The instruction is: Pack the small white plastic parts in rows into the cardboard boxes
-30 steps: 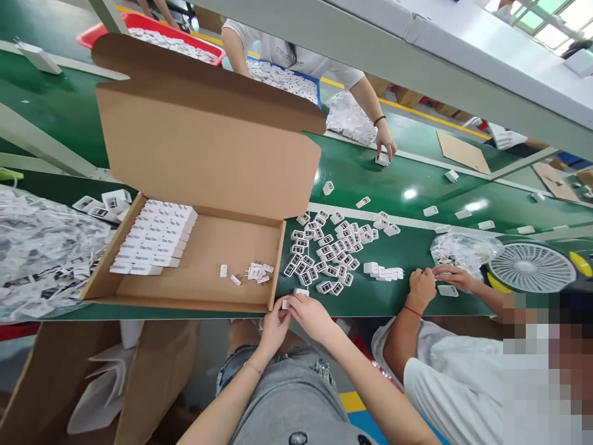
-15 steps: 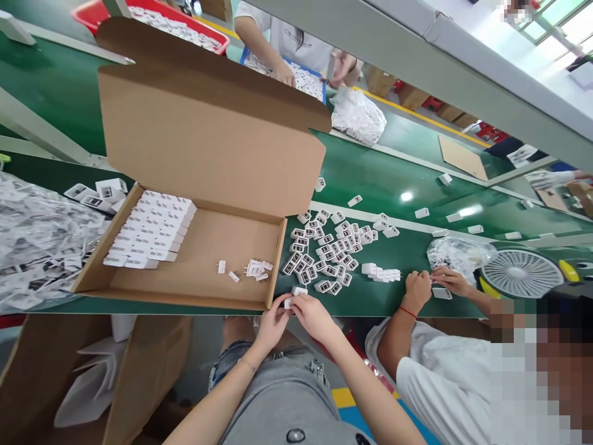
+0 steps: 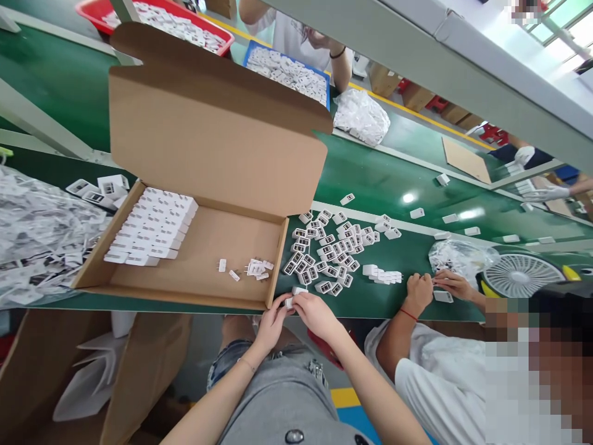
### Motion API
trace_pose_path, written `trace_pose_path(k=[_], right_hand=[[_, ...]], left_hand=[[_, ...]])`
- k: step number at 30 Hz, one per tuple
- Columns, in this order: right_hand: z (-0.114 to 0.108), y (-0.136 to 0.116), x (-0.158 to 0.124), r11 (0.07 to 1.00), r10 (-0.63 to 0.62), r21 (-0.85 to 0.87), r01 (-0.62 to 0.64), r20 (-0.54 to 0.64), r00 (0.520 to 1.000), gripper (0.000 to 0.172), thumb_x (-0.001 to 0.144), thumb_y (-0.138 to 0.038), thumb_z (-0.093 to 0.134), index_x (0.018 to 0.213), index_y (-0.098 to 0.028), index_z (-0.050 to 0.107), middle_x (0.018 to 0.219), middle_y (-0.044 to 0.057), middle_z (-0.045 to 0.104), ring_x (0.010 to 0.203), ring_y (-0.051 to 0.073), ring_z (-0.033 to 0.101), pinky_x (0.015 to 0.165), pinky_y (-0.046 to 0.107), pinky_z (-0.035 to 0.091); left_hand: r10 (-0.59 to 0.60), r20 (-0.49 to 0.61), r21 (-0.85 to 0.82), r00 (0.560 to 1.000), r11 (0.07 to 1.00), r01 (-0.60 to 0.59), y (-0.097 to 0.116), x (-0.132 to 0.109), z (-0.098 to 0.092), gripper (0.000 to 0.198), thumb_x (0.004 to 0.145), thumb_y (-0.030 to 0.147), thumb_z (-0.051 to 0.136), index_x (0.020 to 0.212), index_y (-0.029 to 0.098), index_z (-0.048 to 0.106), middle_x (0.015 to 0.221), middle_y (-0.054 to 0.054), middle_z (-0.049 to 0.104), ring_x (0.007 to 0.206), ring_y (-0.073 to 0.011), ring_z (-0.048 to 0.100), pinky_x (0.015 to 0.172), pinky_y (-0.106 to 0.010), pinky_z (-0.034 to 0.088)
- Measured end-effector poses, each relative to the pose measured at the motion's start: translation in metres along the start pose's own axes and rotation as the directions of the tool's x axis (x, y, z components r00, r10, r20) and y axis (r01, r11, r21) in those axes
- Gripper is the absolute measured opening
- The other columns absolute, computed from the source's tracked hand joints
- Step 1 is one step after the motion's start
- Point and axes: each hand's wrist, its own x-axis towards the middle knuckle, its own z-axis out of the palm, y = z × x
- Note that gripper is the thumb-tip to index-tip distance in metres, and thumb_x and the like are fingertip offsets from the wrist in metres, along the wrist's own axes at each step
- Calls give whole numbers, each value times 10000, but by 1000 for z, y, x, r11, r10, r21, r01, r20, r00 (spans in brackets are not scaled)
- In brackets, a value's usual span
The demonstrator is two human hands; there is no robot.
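Both hands (image 3: 296, 309) pinch one white charger (image 3: 290, 302) together at the green conveyor's (image 3: 380, 179) near edge.

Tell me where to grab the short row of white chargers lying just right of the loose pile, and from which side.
Pinch the row of white chargers across its two long sides, coming straight down from above. It lies flat on the green belt, with open belt beside those sides. The loose pile crowds its left end.
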Motion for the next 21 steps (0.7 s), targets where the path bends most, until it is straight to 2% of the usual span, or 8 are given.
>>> trace_pose_path(k=[9, 15, 21], right_hand=[[1, 2, 3, 999, -11, 33, 10, 36, 999, 141, 877, -148, 394, 846, -152, 531, 781, 44, 542, 709, 136, 517, 639, 226, 381], [9, 6, 0, 999, -39, 10, 39, -3, 999, 163, 892, -174, 371, 877, -149, 531, 800, 53, 539, 722, 141, 506, 664, 235, 394], [9, 7, 2, 1000, -27, 12, 27, 14, 1000, 148, 883, -165, 388, 885, -152, 535, 814, 51, 539, 756, 143, 517, 685, 244, 400]], left_hand=[[27, -11, 92, 1000, 995, -26, -4, 2, 1, 378, 827, 398, 425, 1128, 178, 486, 1141, -70, 594, 956, -190, 607, 890, -370, 471], [121, -77, 371, 990, 925, -84, -5, 2, 7, 335, 863, 369, 354, 1104, 183, 495, 1084, -73, 611, 953, -169, 598, 877, -333, 471], [223, -97, 495, 970, 856, -147, -4, 1, 9, 322, 878, 340, 319, 1084, 176, 505, 1088, -87, 594, 973, -164, 573, 883, -322, 454]])
